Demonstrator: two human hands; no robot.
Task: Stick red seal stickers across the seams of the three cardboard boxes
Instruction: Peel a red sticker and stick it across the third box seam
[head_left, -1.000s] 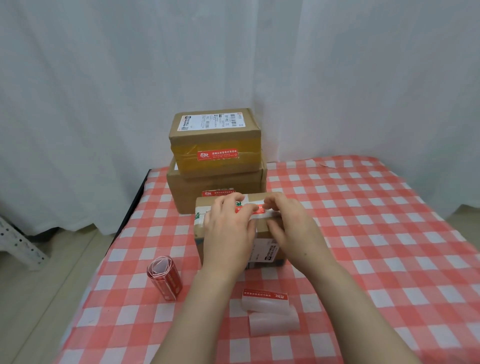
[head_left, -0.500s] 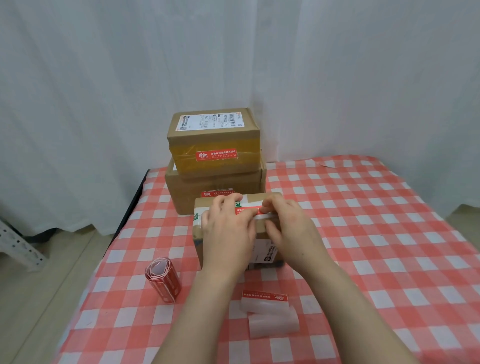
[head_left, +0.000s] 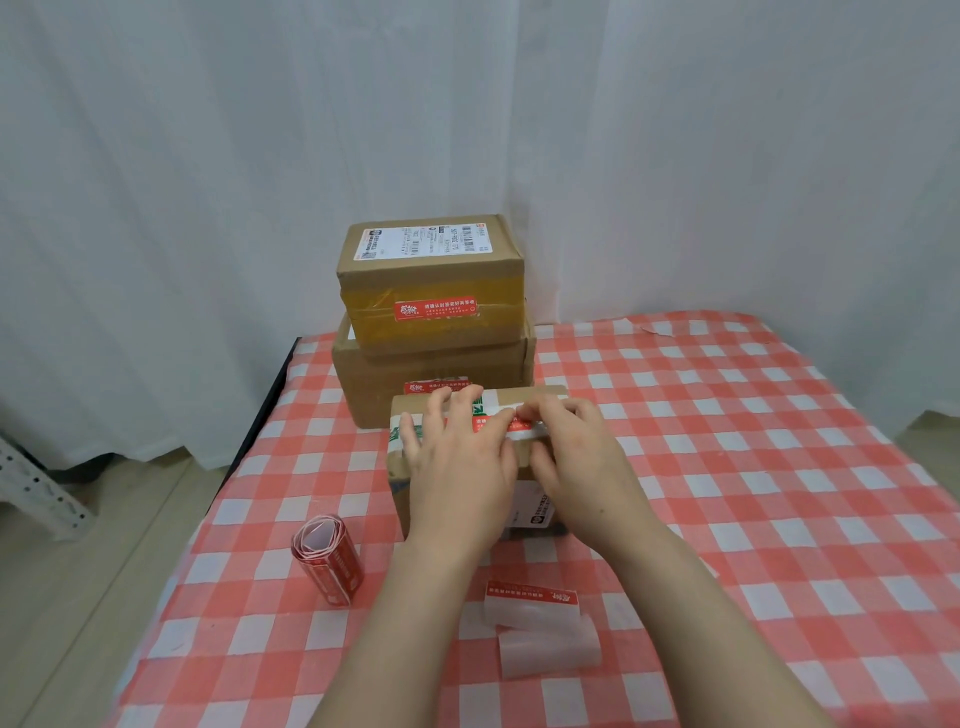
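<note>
Here, red white-lettered sticker (head_left: 491, 422) atop box (head_left: 543, 395)

The scene is evenly and softly lit, and the white curtain (head_left: 208, 156) is rendered bright without glare. Only faint shadows are cast on the tabletop (head_left: 727, 467) nearer than the right grip (head_left: 574, 457). The sticker (head_left: 493, 423) pinched in it is slightly blurred. Straight lines are bowed toward the edges.

On the near box (head_left: 535, 395), the left hand (head_left: 457, 467) presses a red seal sticker (head_left: 492, 422) whose end the right hand (head_left: 576, 462) pinches.
</note>
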